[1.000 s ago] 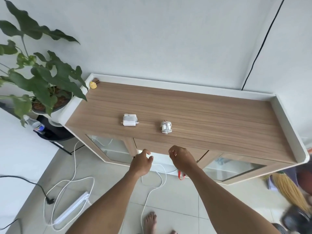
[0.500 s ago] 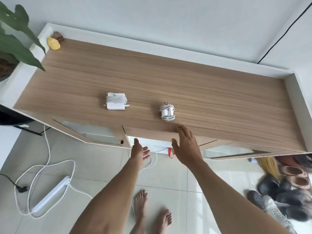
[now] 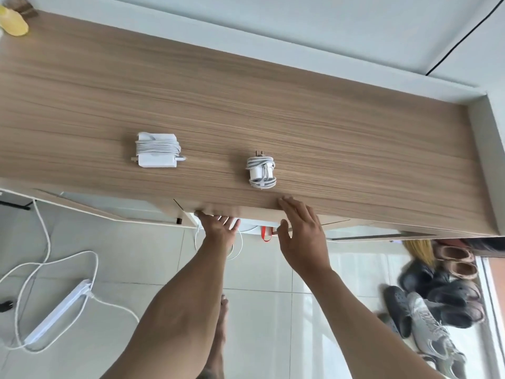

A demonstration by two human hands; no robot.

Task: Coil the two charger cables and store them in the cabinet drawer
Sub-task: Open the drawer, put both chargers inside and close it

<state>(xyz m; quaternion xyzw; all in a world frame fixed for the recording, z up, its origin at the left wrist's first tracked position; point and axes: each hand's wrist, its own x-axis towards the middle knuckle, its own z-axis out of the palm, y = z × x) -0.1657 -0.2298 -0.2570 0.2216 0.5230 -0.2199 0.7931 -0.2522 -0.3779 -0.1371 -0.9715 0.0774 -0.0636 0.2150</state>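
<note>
1. Your two chargers lay on the wooden cabinet top. Each one already had its cable wound round it.
2. The small charger sat just past the fingertips of your right hand. Its metal pins pointed away from you, toward the wall, so its long side ran front to back.
3. The big square charger lay well off to the left of the small one. Its long side ran left to right. It was past your left hand and off to that side.
4. Your right hand was spread flat, with its fingers resting on the front edge of the top and the thumb tucked under. It held nothing.
5. Your left hand reached up to the drawer front, just under that edge. Its fingers were spread and held nothing. The tips were blurry, so I could not tell if they hooked the edge.
6. I think the drawer had to come out toward you first. Then the right hand was closest to the small charger.
7. A red tab hung between your hands. Your bare foot was on the floor tiles below. A white power strip lay to the left, and shoes sat to the right.
</note>
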